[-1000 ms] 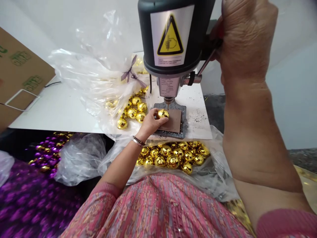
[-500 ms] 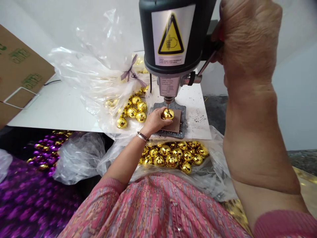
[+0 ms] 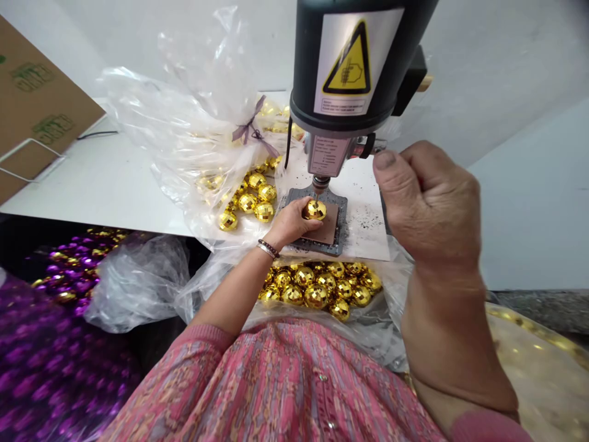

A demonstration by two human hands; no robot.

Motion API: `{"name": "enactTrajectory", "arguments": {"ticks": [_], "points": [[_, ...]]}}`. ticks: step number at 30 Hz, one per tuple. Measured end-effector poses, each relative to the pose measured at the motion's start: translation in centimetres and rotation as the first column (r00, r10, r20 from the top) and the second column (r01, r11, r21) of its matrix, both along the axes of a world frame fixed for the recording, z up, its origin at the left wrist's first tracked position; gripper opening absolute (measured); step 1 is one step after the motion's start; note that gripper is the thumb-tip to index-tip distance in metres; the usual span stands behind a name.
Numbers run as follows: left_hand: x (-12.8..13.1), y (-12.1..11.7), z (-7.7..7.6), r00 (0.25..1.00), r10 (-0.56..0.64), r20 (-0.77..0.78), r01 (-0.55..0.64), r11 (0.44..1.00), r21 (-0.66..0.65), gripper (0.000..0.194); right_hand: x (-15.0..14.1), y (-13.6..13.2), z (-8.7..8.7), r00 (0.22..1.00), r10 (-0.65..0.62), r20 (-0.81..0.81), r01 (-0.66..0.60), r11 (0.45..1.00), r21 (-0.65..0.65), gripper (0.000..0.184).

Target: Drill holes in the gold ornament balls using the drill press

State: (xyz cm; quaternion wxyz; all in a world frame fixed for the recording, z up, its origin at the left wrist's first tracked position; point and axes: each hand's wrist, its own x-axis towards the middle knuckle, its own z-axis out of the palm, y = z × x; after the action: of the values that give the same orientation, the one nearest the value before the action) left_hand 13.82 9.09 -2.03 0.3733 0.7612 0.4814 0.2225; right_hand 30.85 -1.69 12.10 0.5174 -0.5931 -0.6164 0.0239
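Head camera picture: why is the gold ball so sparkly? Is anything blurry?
In the head view, the mirrored gold ball in the left hand glints with glare; the right hand, nearest the camera, looks slightly soft, and the wide lens bends the edges.

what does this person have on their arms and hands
The left hand and right hand are bare, without gloves. The left wrist wears a dark bracelet and a silver bangle. The sleeves are pink with ribbed cuffs, part of a patterned pink top.

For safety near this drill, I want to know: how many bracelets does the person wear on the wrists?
2. A dark beaded bracelet and a silver bracelet sit together on the left wrist; the right wrist shows none. Others may be hidden.
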Motion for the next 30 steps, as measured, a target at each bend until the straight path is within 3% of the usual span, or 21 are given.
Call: {"name": "enactTrajectory", "arguments": {"ticks": [5, 11, 18, 22, 25, 28, 30], "points": [[0.0, -0.3, 0.2, 0.999, -0.016, -0.038, 0.016, 1.000, -0.001, 0.053, -1.1, 0.8, -2.8, 0.989, -0.146, 0.011, 0.140, 0.966, 0.219, 0.055], [-0.1, -0.6, 0.7, 0.999, 0.004, -0.037, -0.004, 1.000, 0.009, 0.042, -1.6, 1.6, -5.8, 0.956, -0.293, -0.023, 0.286, 0.910, 0.300, 0.055], [-0.2, -0.7, 0.5, 1.000, -0.002, -0.002, 0.002, 1.000, -0.004, 0.039, -1.7, 2.4, -7.9, 0.954, -0.284, -0.094, 0.298, 0.877, 0.377, 0.044], [-0.2, -0.7, 0.5, 1.000, -0.020, 0.000, 0.020, 1.000, -0.001, 0.037, -2.1, 2.6, -9.2, 0.960, -0.261, -0.097, 0.278, 0.874, 0.399, 0.051], [-0.1, -0.8, 0.7, 1.000, -0.017, -0.006, 0.017, 1.000, -0.015, 0.038, -1.9, 2.8, -7.9, 0.960, -0.262, -0.102, 0.281, 0.873, 0.400, 0.057], [0.0, -1.0, 0.8, 0.999, 0.030, -0.026, -0.030, 0.999, -0.022, 0.040, -1.0, 3.5, -4.0, 0.949, -0.286, -0.130, 0.314, 0.880, 0.356, 0.056], [-0.1, -1.3, 0.7, 0.998, 0.062, -0.011, -0.063, 0.998, -0.021, 0.040, -0.3, 4.3, -1.0, 0.965, -0.219, -0.143, 0.250, 0.934, 0.255, 0.048]]}}
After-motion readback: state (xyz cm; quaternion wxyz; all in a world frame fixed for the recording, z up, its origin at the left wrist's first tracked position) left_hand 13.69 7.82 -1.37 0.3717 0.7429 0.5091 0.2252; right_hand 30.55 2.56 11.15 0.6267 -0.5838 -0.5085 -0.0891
